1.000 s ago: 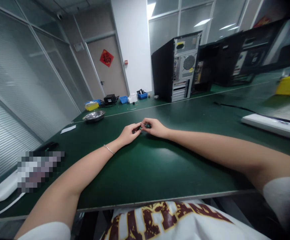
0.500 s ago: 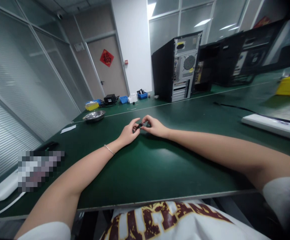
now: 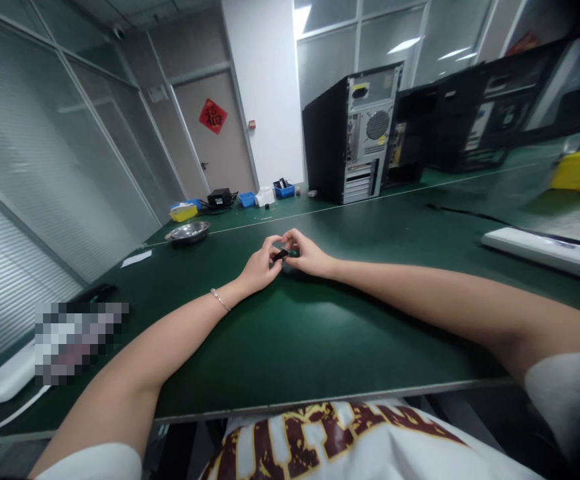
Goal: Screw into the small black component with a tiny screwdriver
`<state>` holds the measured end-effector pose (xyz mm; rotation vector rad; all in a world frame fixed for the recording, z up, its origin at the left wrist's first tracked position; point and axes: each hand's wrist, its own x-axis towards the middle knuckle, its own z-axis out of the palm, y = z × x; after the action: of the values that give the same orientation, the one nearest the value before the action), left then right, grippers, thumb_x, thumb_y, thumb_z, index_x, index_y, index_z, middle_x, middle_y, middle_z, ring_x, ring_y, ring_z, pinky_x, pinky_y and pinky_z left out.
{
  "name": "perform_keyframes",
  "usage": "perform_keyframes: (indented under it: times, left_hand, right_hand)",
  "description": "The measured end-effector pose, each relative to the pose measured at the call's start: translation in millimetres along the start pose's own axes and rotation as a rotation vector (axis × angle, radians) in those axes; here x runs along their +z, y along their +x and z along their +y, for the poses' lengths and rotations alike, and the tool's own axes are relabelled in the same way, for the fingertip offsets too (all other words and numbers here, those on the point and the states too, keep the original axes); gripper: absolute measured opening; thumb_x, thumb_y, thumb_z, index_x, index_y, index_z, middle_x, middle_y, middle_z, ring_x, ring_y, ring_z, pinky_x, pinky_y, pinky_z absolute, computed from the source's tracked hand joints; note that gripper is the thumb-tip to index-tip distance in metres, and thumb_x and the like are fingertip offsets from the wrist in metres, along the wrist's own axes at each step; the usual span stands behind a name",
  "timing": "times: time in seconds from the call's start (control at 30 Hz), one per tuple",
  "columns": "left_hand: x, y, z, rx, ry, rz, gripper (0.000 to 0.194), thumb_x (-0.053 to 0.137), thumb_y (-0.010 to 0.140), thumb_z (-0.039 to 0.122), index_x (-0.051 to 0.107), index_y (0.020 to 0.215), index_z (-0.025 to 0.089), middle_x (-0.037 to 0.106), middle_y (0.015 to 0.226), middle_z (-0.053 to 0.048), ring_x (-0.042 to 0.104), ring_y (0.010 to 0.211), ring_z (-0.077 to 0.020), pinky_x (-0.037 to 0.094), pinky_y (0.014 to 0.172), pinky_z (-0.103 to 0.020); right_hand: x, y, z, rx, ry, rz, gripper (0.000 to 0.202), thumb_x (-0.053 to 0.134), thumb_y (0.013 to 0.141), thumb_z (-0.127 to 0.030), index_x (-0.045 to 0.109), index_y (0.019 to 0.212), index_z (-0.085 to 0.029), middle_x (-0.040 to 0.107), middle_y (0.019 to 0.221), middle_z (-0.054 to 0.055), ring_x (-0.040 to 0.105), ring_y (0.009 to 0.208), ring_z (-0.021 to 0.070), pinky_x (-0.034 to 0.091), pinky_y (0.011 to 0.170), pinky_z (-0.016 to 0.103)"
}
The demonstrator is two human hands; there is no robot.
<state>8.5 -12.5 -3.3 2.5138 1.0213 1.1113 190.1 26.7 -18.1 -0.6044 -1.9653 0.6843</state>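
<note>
Black piece held, forefingers apparently closer.

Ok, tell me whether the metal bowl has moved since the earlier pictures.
No; judged against the pale tabletop line, the metal bowl hasn't shifted.

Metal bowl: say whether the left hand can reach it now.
Probably yes: only green tabletop shows between the left hand and metal bowl, though that hand's grip seems taken by a small dark part.
</note>
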Motion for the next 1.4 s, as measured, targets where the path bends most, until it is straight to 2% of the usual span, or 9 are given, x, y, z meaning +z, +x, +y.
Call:
perform_keyframes:
  times: [0.1, 0.2, 0.27, 0.4, 0.53, 0.67, 0.9, 1.2, 1.4]
  left_hand:
    - [0.5, 0.7, -3.8, -0.024, -0.055, 0.015, 0.05, 0.055, 0.082, 0.009, 0.042, 0.129, 0.02, 0.07, 0.095, -0.004, 0.063, 0.081, -0.0146, 0.046, 0.077, -0.027]
    - [1.0, 2.9, -12.9, -0.113, -0.183, 0.065, 0.039, 0.055, 0.085, 0.014, 0.05, 0.123, 0.02, 0.068, 0.09, -0.003, 0.063, 0.078, -0.0132, 0.048, 0.074, -0.026]
    - [1.2, 4.8, -20.7, -0.17, -0.305, 0.093, 0.03, 0.055, 0.087, 0.018, 0.056, 0.117, 0.018, 0.067, 0.092, -0.005, 0.065, 0.084, -0.015, 0.05, 0.077, -0.027]
    - [0.5, 7.2, -31.4, -0.246, -0.463, 0.134, 0.032, 0.058, 0.088, 0.022, 0.058, 0.119, 0.016, 0.068, 0.098, -0.009, 0.066, 0.099, -0.0197, 0.052, 0.087, -0.032]
    - [-2.4, 6.5, -31.1, -0.195, -0.28, 0.152, 0.03, 0.065, 0.083, 0.021, 0.066, 0.113, 0.015, 0.068, 0.106, -0.01, 0.064, 0.098, -0.02, 0.05, 0.089, -0.034]
    - [-5.9, 6.0, -28.7, -0.141, -0.084, 0.153, 0.027, 0.062, 0.085, 0.019, 0.072, 0.109, 0.018, 0.068, 0.105, -0.009, 0.062, 0.094, -0.0197, 0.049, 0.085, -0.033]
    - [-7.4, 7.4, -31.2, -0.203, -0.177, 0.208, 0.02, 0.064, 0.084, 0.019, 0.071, 0.102, 0.015, 0.072, 0.102, -0.009, 0.065, 0.089, -0.0192, 0.05, 0.083, -0.032]
    - [-7.0, 5.7, -19.6, -0.122, -0.09, 0.131, 0.017, 0.064, 0.084, 0.018, 0.072, 0.1, 0.017, 0.071, 0.1, -0.008, 0.064, 0.091, -0.0196, 0.05, 0.082, -0.032]
    - [-9.0, 5.8, -15.4, -0.086, -0.05, 0.149, 0.016, 0.066, 0.084, 0.02, 0.074, 0.098, 0.017, 0.072, 0.098, -0.008, 0.065, 0.09, -0.0195, 0.05, 0.081, -0.031]
  right_hand:
    - [-1.5, 0.7, -1.1, -0.012, -0.005, 0.01, 0.03, 0.062, 0.074, -0.023, 0.047, 0.101, -0.022, 0.057, 0.091, 0.0, 0.058, 0.085, 0.0165, 0.049, 0.079, 0.032]
    - [-4.9, 1.0, -1.2, -0.028, -0.105, 0.067, 0.025, 0.062, 0.079, -0.032, 0.051, 0.1, -0.021, 0.06, 0.099, 0.004, 0.059, 0.093, 0.0189, 0.047, 0.08, 0.032]
    - [-7.9, 0.3, -1.2, -0.001, -0.214, 0.089, 0.029, 0.064, 0.081, -0.038, 0.054, 0.101, -0.021, 0.063, 0.101, 0.005, 0.06, 0.092, 0.0197, 0.047, 0.078, 0.032]
    - [-12.0, -1.6, -1.9, 0.076, -0.353, 0.055, 0.031, 0.064, 0.084, -0.045, 0.057, 0.101, -0.021, 0.066, 0.099, 0.004, 0.06, 0.087, 0.0192, 0.046, 0.077, 0.031]
    - [-12.1, -1.2, -3.2, 0.056, -0.4, 0.022, 0.025, 0.054, 0.091, -0.042, 0.06, 0.098, -0.019, 0.066, 0.098, 0.005, 0.059, 0.087, 0.0183, 0.045, 0.078, 0.029]
    - [-11.8, -0.5, -7.1, 0.081, -0.505, -0.025, 0.024, 0.048, 0.095, -0.037, 0.066, 0.093, -0.02, 0.067, 0.097, 0.005, 0.059, 0.087, 0.0178, 0.043, 0.076, 0.027]
    - [-11.1, -2.3, -17.5, 0.189, -0.624, -0.102, 0.029, 0.05, 0.096, -0.041, 0.073, 0.104, -0.026, 0.074, 0.106, 0.003, 0.064, 0.096, 0.0205, 0.041, 0.072, 0.027]
    - [-11.9, -3.0, -21.9, 0.209, -0.666, -0.132, 0.032, 0.048, 0.097, -0.043, 0.074, 0.108, -0.028, 0.075, 0.108, 0.002, 0.066, 0.095, 0.0206, 0.042, 0.07, 0.026]
    - [-11.7, -3.1, -24.3, 0.208, -0.692, -0.132, 0.032, 0.048, 0.096, -0.042, 0.075, 0.108, -0.028, 0.076, 0.108, 0.002, 0.066, 0.096, 0.0208, 0.043, 0.071, 0.026]
